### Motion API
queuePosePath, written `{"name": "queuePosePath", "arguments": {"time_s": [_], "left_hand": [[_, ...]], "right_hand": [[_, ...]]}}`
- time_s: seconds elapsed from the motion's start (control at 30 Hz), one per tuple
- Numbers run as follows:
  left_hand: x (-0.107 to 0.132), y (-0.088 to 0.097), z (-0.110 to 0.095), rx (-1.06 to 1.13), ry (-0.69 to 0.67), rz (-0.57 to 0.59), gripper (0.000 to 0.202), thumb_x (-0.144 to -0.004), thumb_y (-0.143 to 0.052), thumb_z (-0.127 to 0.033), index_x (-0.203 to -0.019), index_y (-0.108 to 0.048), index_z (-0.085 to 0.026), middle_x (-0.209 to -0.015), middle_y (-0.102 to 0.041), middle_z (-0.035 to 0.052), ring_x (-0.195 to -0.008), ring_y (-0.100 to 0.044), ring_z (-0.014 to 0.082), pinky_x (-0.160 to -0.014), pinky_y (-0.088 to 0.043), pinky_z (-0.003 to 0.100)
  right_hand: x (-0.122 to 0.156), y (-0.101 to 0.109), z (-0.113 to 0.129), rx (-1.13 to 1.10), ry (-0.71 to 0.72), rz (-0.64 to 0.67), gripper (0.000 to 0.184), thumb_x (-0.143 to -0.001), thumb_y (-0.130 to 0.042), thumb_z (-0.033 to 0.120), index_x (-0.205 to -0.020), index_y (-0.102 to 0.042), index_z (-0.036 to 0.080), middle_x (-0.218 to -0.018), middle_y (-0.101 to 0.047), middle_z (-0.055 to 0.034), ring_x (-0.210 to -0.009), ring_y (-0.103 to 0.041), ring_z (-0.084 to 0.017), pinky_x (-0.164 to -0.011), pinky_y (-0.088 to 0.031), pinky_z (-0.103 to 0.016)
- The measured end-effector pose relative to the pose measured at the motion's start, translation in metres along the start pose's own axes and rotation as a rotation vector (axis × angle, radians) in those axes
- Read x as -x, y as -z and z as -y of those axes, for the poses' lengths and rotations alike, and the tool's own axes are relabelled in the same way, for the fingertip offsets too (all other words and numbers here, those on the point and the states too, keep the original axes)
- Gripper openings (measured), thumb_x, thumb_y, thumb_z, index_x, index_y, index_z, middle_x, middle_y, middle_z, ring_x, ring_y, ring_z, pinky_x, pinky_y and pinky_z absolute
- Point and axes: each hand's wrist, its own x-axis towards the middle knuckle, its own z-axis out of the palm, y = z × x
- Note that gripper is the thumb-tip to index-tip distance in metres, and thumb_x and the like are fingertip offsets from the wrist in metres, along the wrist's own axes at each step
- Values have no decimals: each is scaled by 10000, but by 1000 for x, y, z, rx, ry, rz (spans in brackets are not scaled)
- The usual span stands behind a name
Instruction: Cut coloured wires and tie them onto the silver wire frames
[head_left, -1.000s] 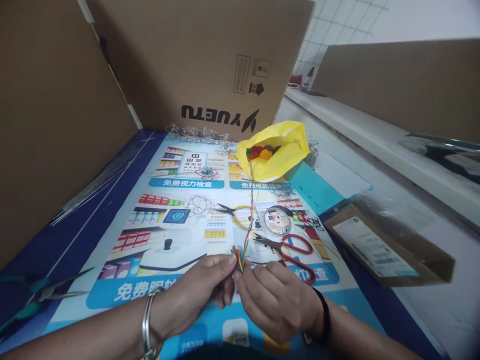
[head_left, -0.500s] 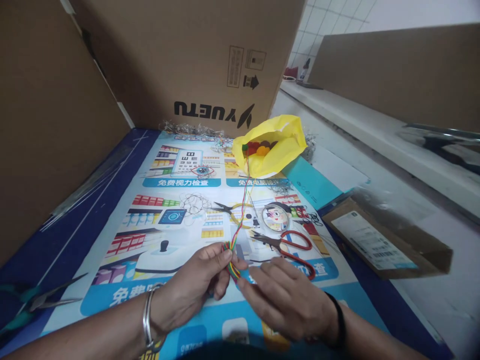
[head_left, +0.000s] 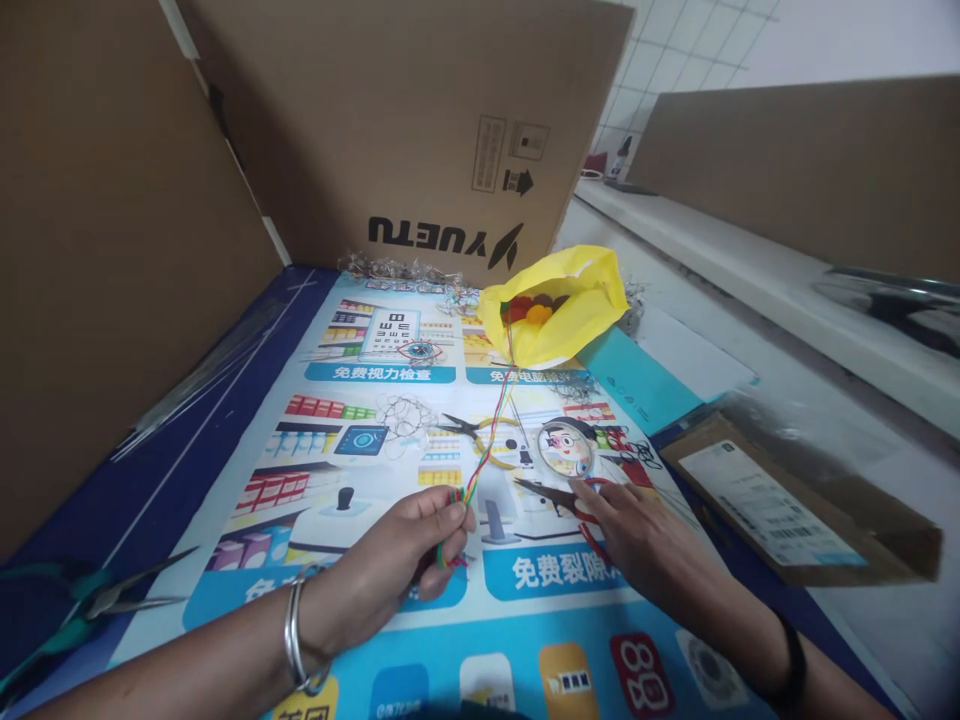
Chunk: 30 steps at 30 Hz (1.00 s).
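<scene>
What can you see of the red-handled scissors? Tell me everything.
The red-handled scissors have dark, metal-looking blades and red handles, partly hidden by the right hand, whose fingers are at them; how firmly it grips can't be told. They are over the printed sheet, blades pointing toward the person's left, just nearer than the clear round container.

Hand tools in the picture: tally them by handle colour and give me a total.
Red: 1, the scissors with the right hand at their handles
Yellow: 1, the small tool lying behind the scissors
Green: 1, the pliers at the left edge
Total: 3
</scene>
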Motion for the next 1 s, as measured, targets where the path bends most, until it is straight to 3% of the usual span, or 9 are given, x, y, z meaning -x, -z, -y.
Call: {"name": "queuePosePath", "arguments": {"time_s": [0.27, 0.5, 0.63, 0.73, 0.87, 1.0], "left_hand": [[2, 2, -3, -113, -38, -10, 254, -875, -456, -407, -795, -480, -167, -567, -335, -77, -407, -257, 27, -406, -145, 204], [1, 1, -7, -171, -55, -51, 274, -869, -451, -431, -847, -509, -164, -547, -305, -86, -407, -199, 32, -397, -128, 199], [-1, 4, -6, -183, -85, -60, 323, -855, -452, -488, -837, -496, -168, -561, -335, -82, -408, -220, 29, -397, -124, 192], [-2, 4, -8, -237, -78, -92, 347, -838, -456, -518, -854, -495, -174, -550, -332, -83, -411, -241, 36, -397, -128, 188], [1, 2, -14, -304, -56, -147, 347, -829, -463, -513, -871, -522, -175, -555, -337, -77, -452, -276, 55, -422, -193, 175], [2, 0, -17, -330, -73, -148, 324, -828, -476, -486, -871, -552, -174, -595, -372, -63, -502, -300, 67, -459, -254, 169]], "right_hand": [[-12, 0, -6, -103, 55, 10, 340, -800, -511, 148, -1131, -542, 221, -842, -589, -59, -765, -535, -175, -664, -371, -263], [-18, 15, 5, -435, -37, 67, 63, -777, -520, 153, -785, -573, 186, -715, -591, -13, -632, -509, -121, -570, -336, -222], [-22, 25, 23, -715, -76, 107, 71, -779, -574, 243, -810, -552, 183, -673, -555, 19, -589, -469, -103, -540, -346, -203], [-30, 37, 35, -871, -6, 134, 81, -809, -529, 235, -760, -542, 172, -679, -540, 20, -597, -445, -97, -560, -363, -201], [-41, 50, 47, -1067, 81, 196, 80, -810, -523, 250, -795, -546, 174, -687, -519, 21, -605, -430, -98, -549, -362, -197], [-50, 56, 55, -1185, 41, 293, 115, -784, -548, 236, -880, -503, 191, -690, -470, 33, -581, -379, -91, -514, -331, -198]]}}
